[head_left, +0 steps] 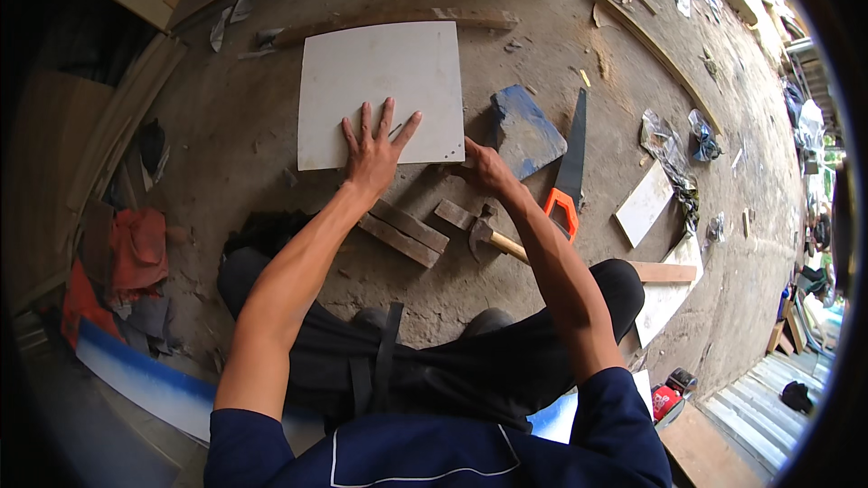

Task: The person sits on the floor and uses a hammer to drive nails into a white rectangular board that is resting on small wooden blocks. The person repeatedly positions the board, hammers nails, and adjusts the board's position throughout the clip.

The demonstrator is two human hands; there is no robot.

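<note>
A white square board (380, 72) lies before me, with several small dark dots by its near right corner. My left hand (373, 149) rests flat on its near part, fingers spread, with a thin dark mark or sliver between two fingers. At that dotted corner my right hand (488, 168) grips the board's edge; some of its fingers are hidden beneath. Nearer to me, a claw hammer (500, 239) with a wooden handle lies on the ground, partly behind my right forearm. Short wood blocks (404, 233) lie next to it.
Right of the board are a worn blue block (527, 131) and a handsaw (570, 158) with an orange handle. A wooden strip (398, 22) runs along the board's far edge. White offcuts (645, 203) lie further right, and a red cloth (138, 251) at the left.
</note>
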